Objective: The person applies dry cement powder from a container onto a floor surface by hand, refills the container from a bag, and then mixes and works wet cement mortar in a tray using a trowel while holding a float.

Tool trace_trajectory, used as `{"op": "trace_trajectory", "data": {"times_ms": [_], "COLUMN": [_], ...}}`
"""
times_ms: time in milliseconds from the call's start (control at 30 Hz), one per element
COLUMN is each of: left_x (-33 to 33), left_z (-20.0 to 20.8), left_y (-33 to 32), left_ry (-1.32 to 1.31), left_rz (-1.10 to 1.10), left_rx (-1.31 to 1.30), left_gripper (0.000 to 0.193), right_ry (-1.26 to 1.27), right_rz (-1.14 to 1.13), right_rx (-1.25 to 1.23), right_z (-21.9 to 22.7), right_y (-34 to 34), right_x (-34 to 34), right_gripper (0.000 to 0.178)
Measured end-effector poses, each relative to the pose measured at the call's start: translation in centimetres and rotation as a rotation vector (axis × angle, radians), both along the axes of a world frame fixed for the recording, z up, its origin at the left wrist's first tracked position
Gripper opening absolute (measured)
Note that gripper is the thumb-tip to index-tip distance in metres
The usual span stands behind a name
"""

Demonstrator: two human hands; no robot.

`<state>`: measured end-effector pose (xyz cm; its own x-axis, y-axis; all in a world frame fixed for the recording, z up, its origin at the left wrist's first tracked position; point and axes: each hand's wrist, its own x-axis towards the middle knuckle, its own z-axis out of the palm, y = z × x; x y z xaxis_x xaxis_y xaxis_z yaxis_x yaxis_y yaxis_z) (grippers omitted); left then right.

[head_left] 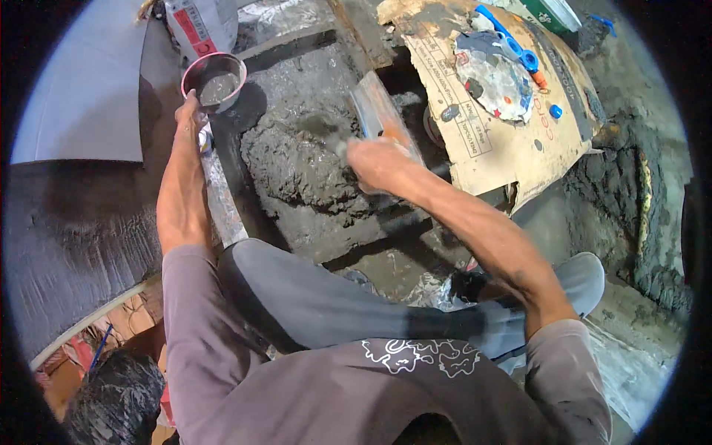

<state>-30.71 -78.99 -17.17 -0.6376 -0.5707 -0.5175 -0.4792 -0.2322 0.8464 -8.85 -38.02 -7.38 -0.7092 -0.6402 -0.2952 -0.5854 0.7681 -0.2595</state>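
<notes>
At the upper left my left hand (pixel 190 113) is closed on the near left side of a round, pink-rimmed tub (pixel 239 65). Some greyish wet material shows inside the tub. Over the wet grey mortar (pixel 300 167) my right hand (pixel 378 165) is curled into a fist, slightly blurred. A pale smear by its knuckles hints at something held, but its kind is hidden. The mortar lies lumpy and churned in a dark shallow trough (pixel 239 174). A shiny flat piece with orange patches (pixel 387 115) lies along the trough's right side, just beyond my right hand.
To the right, a torn cardboard sheet (pixel 534 159) carries a stained round scrap (pixel 493 78), a blue tool (pixel 512 44) and a blue cap (pixel 555 111). A printed sack (pixel 200 26) stands behind the tub. Dark panels (pixel 81 222) fill the left; rough mortar (pixel 630 200) covers the far right.
</notes>
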Motion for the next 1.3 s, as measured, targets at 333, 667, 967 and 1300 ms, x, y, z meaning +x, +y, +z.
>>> {"op": "trace_trajectory", "data": {"times_ms": [333, 667, 967, 1300], "left_x": [0.6, 1.7, 7.9, 6.2], "left_z": [11.1, 28.6, 29.0, 24.3], "left_y": [7.0, 29.5, 47.5, 50.8], "left_ry": [0.305, 0.41, 0.496, 1.491], "left_rz": [-0.504, -1.086, -1.38, -1.322], "left_rx": [0.119, 0.189, 0.237, -0.501], "left_gripper": [0.058, 0.066, 0.052, 0.031], "right_ry": [-0.042, -0.225, -0.177, -0.022], "right_rz": [-0.219, -0.219, -0.425, -0.192], "right_rx": [0.007, 0.125, 0.053, -0.081], "right_z": [-8.3, -9.1, -6.4, -7.0], "right_y": [-4.2, -6.0, -6.1, -3.6], "right_x": [4.1, 5.0, 6.6, 6.6], "right_gripper": [0.034, 0.043, 0.039, 0.021]}}
